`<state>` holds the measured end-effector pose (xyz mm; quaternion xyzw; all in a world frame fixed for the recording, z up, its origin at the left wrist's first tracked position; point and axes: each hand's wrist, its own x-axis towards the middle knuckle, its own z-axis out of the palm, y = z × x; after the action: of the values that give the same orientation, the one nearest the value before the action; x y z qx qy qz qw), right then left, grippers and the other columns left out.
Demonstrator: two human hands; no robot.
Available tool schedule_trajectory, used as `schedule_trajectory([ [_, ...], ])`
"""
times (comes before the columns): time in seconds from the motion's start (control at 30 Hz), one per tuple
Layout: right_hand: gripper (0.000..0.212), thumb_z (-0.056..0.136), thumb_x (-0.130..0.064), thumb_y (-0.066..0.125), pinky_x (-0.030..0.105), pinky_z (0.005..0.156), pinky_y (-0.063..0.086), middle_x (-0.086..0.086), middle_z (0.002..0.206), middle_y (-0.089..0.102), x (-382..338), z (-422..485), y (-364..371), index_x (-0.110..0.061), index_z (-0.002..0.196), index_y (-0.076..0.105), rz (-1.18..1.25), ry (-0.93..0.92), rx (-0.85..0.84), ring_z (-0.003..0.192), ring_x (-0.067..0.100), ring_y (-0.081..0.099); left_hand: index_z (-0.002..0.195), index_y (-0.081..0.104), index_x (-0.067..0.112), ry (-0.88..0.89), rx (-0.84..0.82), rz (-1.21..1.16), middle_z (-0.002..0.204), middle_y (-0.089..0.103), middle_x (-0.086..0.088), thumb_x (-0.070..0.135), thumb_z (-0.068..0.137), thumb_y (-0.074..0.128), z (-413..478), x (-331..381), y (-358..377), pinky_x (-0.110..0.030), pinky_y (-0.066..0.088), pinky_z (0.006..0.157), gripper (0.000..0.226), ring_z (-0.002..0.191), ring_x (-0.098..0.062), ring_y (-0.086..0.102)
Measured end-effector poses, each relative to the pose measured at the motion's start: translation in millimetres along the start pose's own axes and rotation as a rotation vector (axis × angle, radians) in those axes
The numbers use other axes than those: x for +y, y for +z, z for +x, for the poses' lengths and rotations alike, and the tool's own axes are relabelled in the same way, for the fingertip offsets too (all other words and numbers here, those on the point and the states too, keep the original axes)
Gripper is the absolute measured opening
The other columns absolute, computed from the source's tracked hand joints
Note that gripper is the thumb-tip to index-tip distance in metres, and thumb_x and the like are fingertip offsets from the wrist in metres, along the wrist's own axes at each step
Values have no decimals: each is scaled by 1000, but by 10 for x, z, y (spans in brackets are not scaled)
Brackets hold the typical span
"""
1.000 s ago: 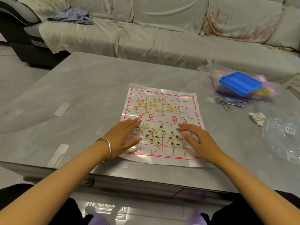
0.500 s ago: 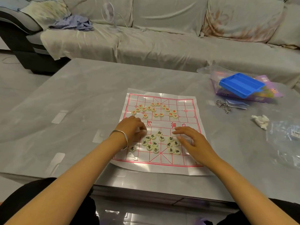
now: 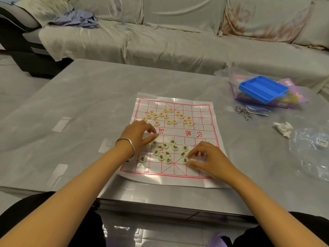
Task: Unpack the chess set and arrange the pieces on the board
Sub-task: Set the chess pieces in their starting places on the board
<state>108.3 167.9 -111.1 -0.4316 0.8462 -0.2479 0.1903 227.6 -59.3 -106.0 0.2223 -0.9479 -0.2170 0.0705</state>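
A shallow blue plastic tray (image 3: 263,89) with long compartments lies tilted on a flat purple printed box (image 3: 288,102) at the far right of the grey marble-look table (image 3: 89,104). A clear wrapper partly covers the box, and what the box holds cannot be seen. A crumpled clear plastic bag (image 3: 313,152) lies at the right edge, cut off by the frame.

The white plastic board sheet with a red grid (image 3: 204,111) lies flat in the middle. Cream discs with red lettering (image 3: 167,116) cluster loosely on its far half, and cream black-lettered discs (image 3: 165,150) on its near half.

The left hand (image 3: 138,134) hovers curled over the board's left side, its thumb tip just beside a disc. Whether it grips anything is hidden. The right hand (image 3: 208,159) pinches one half-hidden black-lettered disc between thumb and forefinger.
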Motion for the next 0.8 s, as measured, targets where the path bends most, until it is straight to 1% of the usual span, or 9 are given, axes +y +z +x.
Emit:
schedule_trajectory([
  [0.17,30,78,-44,69,30,91,43,-11,101,58,-85,4,110,-28,103,69,-95,-20,43,96,8,50,106,62,22,-36,-2,-84,109,60,4,36,89,54,-204,-121,-241,-25,42,81,23,93,-10,47],
  [0.27,31,79,-44,67,30,94,39,-10,104,57,-120,-24,142,-27,105,68,-130,-20,82,98,8,46,110,60,23,-76,-61,-99,114,58,4,35,89,54,-327,-259,-316,-26,42,83,25,96,-10,46],
  [0.37,26,78,-42,69,31,93,38,-15,97,52,-161,-66,152,-28,100,69,-89,-41,145,96,6,45,115,58,26,-99,-150,-129,123,54,3,36,88,55,-483,-415,-339,-32,44,91,29,105,-14,49],
  [0.47,24,77,-42,71,25,89,32,-16,95,52,-303,-90,222,-29,96,69,-40,-78,191,94,6,45,128,49,32,-14,-223,-84,137,46,7,45,84,56,-638,-573,-293,-35,37,103,46,125,-17,42],
  [0.53,24,77,-43,70,22,86,28,-15,95,53,-454,-95,345,-29,96,68,-43,-124,190,94,5,44,135,39,37,41,-284,-18,145,36,11,64,78,47,-747,-645,-271,-35,30,109,64,134,-14,32],
  [0.6,23,78,-44,69,18,82,27,-15,93,53,-614,-99,510,-29,96,68,-21,-167,173,89,1,43,137,31,43,89,-333,44,150,25,15,88,62,23,-830,-722,-239,-36,24,112,88,138,-13,24],
  [0.63,23,79,-45,68,17,79,27,-15,91,53,-690,-99,602,-29,96,67,-3,-180,158,85,-2,42,137,28,46,108,-353,84,152,21,15,94,54,13,-863,-769,-223,-36,22,113,97,140,-13,20],
  [0.73,21,81,-43,67,16,71,33,-13,87,55,-891,-85,845,-27,95,68,65,-184,137,76,-4,44,135,15,54,118,-356,179,154,12,13,97,45,3,-927,-905,-202,-37,15,114,100,143,-16,11],
  [0.8,20,81,-42,67,18,71,37,-12,87,58,-988,-61,948,-27,95,67,61,-174,149,77,0,48,132,8,58,97,-335,188,155,9,12,97,43,1,-969,-954,-209,-39,14,115,97,143,-17,7],
])
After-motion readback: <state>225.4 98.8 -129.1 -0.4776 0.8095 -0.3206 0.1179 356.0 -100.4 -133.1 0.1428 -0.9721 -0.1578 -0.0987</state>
